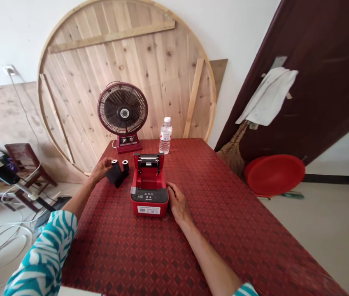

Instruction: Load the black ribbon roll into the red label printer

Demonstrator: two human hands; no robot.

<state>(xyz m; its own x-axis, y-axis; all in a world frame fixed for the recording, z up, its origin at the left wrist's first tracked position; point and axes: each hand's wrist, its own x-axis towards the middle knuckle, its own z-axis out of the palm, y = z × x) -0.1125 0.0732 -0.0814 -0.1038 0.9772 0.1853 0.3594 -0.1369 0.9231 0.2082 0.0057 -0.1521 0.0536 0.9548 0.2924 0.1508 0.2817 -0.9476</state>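
A red and black label printer stands on the table with its lid raised, showing the open compartment inside. My right hand lies along the printer's right side, its fingers curled against the casing. To the printer's left are two small rolls of black ribbon with white cores: a left roll and a right roll. Loose black film hangs between them. My left hand grips the left roll by its outer side, the fingertips partly hidden behind it.
A fan and a water bottle stand at the back of the red patterned table. Behind them a round wooden panel leans on the wall. A red basin and a broom are at the right.
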